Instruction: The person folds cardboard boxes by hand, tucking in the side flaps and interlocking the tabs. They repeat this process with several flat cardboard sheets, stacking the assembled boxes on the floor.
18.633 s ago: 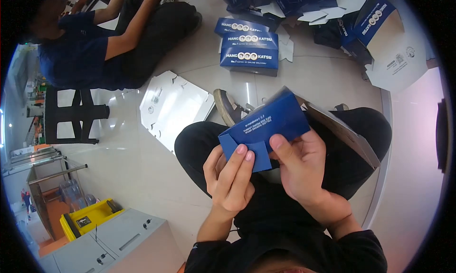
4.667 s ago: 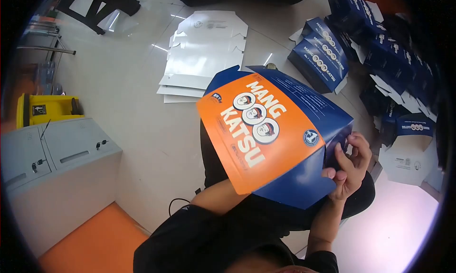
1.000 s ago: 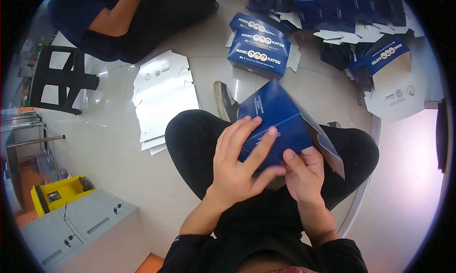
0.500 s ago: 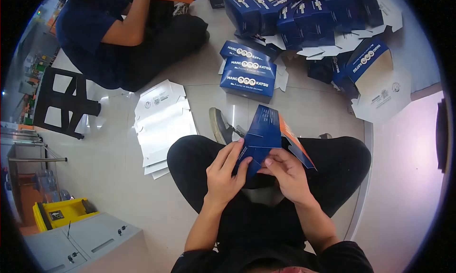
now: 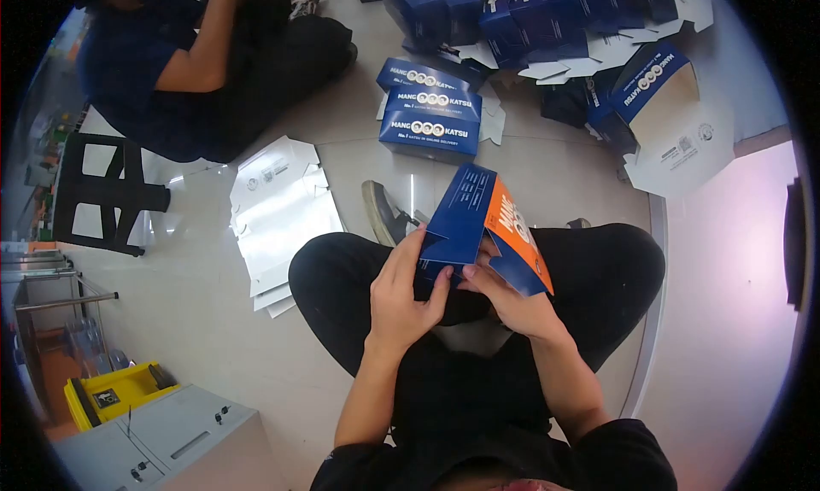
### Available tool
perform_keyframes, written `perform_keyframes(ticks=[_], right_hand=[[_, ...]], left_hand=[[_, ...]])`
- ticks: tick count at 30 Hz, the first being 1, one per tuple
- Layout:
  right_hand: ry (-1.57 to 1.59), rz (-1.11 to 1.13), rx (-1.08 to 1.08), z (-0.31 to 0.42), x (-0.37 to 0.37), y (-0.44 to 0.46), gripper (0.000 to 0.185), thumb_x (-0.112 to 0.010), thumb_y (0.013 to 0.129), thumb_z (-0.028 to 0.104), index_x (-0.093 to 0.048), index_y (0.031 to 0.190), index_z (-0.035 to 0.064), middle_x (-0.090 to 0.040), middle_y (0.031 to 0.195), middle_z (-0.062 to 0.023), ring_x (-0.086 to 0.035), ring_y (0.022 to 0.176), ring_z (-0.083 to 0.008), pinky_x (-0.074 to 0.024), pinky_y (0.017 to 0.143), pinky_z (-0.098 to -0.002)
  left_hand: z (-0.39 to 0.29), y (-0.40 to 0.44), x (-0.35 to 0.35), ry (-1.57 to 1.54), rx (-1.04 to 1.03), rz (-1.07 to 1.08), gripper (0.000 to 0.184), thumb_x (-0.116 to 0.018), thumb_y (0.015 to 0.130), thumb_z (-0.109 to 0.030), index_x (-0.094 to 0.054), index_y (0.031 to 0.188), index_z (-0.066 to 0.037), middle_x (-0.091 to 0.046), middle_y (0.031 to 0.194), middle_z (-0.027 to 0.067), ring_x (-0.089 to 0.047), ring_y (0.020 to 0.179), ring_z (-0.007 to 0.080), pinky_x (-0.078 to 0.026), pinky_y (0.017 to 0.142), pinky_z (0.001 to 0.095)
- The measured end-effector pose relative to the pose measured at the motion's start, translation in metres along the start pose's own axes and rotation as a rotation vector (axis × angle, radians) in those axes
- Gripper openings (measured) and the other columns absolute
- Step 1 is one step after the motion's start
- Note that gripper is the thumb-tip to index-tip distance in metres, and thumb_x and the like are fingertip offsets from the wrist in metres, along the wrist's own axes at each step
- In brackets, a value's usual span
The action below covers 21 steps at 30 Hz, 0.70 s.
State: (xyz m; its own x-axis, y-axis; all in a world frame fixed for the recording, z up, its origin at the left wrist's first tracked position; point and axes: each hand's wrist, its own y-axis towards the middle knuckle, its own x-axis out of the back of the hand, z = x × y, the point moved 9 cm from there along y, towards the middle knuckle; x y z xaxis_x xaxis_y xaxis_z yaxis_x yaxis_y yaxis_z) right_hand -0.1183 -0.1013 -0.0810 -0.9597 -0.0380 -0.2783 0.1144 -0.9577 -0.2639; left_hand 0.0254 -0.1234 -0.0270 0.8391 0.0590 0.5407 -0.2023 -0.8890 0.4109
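A partly folded blue and orange carton (image 5: pixel 465 209) is held above my lap, its orange printed panel slanting down to the right. My left hand (image 5: pixel 403 296) grips its near left edge, thumb at the front and fingers along the side. At the near right edge, my right hand (image 5: pixel 512 301) pinches the carton, with some fingers hidden behind the orange panel. Both hands are closed on the card and close together. Beyond the carton, a row of blue boxes (image 5: pixel 430 131) stands on the floor.
Flat white card sheets (image 5: pixel 282 222) lie on the floor to the left. Many blue boxes (image 5: pixel 547 17) are heaped at the back right, near an open carton (image 5: pixel 675 124). A seated person (image 5: pixel 162 64), a black stool (image 5: pixel 102 196), a yellow bin (image 5: pixel 124 393) and grey lockers (image 5: pixel 188 440) are at left.
The carton has turned since half a second ago, and its orange panel shows more. My right hand has moved in under that panel. The floor boxes appear slightly higher in view.
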Motion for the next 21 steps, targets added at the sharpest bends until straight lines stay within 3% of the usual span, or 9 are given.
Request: perform_keyframes(ticks=[5, 7, 8, 11, 13, 17, 19, 20, 21], right_hand=[[-0.247, 0.025, 0.081, 0.005, 0.003, 0.003, 0.044, -0.059, 0.095, 0.002, -0.044, 0.137, -0.0006, -0.057, 0.128, -0.0103, -0.057, 0.114, -0.0159, -0.0524, 0.090, -0.0305], [-0.375, -0.058, 0.293, 0.027, 0.000, -0.002, 0.023, -0.065, 0.094, 0.013, -0.059, 0.112, 0.0018, -0.063, 0.105, -0.0066, -0.060, 0.099, -0.0165, -0.0477, 0.084, -0.0322], [-0.374, -0.056, 0.283, 0.031, -0.005, -0.004, 0.023, -0.065, 0.094, 0.013, -0.059, 0.112, 0.0018, -0.063, 0.105, -0.0066, -0.060, 0.099, -0.0165, -0.0477, 0.084, -0.0322], [-0.113, -0.189, 0.236, 0.047, 0.000, -0.012, 0.032, -0.069, 0.092, 0.019, -0.058, 0.116, 0.0007, -0.061, 0.108, -0.0035, -0.057, 0.098, -0.0142, -0.0455, 0.088, -0.0336], [0.104, -0.278, 0.294, 0.059, 0.002, -0.010, 0.026, -0.069, 0.092, 0.018, -0.061, 0.107, -0.0003, -0.061, 0.104, -0.0036, -0.057, 0.098, -0.0134, -0.0462, 0.086, -0.0325], [0.054, -0.302, 0.162, 0.044, 0.004, -0.003, 0.016, -0.069, 0.091, 0.016, -0.063, 0.095, 0.0012, -0.061, 0.099, -0.0043, -0.058, 0.095, -0.0135, -0.0467, 0.083, -0.0325], [-0.198, -0.245, 0.353, 0.051, -0.001, -0.002, 0.012, -0.069, 0.089, 0.012, -0.062, 0.085, 0.0029, -0.061, 0.091, -0.0043, -0.059, 0.088, -0.0144, -0.0473, 0.080, -0.0339], [-0.374, -0.256, 0.409, 0.057, -0.002, -0.005, 0.009, -0.070, 0.086, 0.010, -0.065, 0.088, 0.0026, -0.064, 0.085, -0.0073, -0.064, 0.082, -0.0203, -0.0487, 0.077, -0.0347], [-0.378, -0.256, 0.405, 0.055, 0.002, -0.003, 0.009, -0.070, 0.086, 0.010, -0.065, 0.088, 0.0026, -0.064, 0.085, -0.0073, -0.064, 0.082, -0.0203, -0.0487, 0.077, -0.0347]], left_hand=[[0.004, -0.003, -0.009, 0.034, -0.070, 0.021, 0.053, -0.074, 0.075, -0.002, -0.054, 0.123, 0.008, -0.062, 0.124, 0.0252, -0.066, 0.108, 0.0379, -0.053, 0.090, 0.0378], [-0.001, -0.004, -0.011, 0.155, -0.137, -0.021, 0.052, -0.074, 0.074, -0.001, -0.054, 0.122, 0.009, -0.062, 0.123, 0.0266, -0.066, 0.106, 0.0389, -0.054, 0.089, 0.0386], [0.000, -0.004, -0.012, 0.155, -0.128, -0.019, 0.052, -0.074, 0.074, -0.001, -0.054, 0.122, 0.009, -0.062, 0.123, 0.0266, -0.066, 0.106, 0.0389, -0.054, 0.089, 0.0386], [-0.007, -0.005, -0.011, 0.198, -0.180, -0.045, 0.060, -0.071, 0.072, 0.002, -0.052, 0.128, 0.008, -0.064, 0.118, 0.0221, -0.068, 0.097, 0.0352, -0.056, 0.081, 0.0361], [-0.011, -0.005, -0.013, 0.220, -0.206, -0.046, 0.061, -0.071, 0.071, 0.003, -0.052, 0.128, 0.009, -0.065, 0.115, 0.0236, -0.069, 0.094, 0.0348, -0.057, 0.080, 0.0356], [-0.013, -0.006, -0.010, 0.255, -0.231, -0.077, 0.060, -0.071, 0.071, 0.002, -0.053, 0.128, 0.010, -0.065, 0.114, 0.0251, -0.069, 0.094, 0.0354, -0.057, 0.079, 0.0358], [-0.006, -0.006, -0.006, 0.187, -0.171, -0.083, 0.061, -0.071, 0.071, 0.002, -0.052, 0.128, 0.010, -0.065, 0.115, 0.0255, -0.069, 0.095, 0.0364, -0.058, 0.079, 0.0367], [-0.007, -0.005, -0.004, 0.180, -0.174, -0.085, 0.060, -0.071, 0.072, 0.002, -0.053, 0.128, 0.010, -0.065, 0.115, 0.0258, -0.069, 0.097, 0.0368, -0.058, 0.080, 0.0366], [-0.008, -0.005, -0.002, 0.176, -0.169, -0.085, 0.060, -0.071, 0.072, 0.002, -0.053, 0.128, 0.010, -0.065, 0.115, 0.0258, -0.069, 0.097, 0.0368, -0.058, 0.080, 0.0366]])
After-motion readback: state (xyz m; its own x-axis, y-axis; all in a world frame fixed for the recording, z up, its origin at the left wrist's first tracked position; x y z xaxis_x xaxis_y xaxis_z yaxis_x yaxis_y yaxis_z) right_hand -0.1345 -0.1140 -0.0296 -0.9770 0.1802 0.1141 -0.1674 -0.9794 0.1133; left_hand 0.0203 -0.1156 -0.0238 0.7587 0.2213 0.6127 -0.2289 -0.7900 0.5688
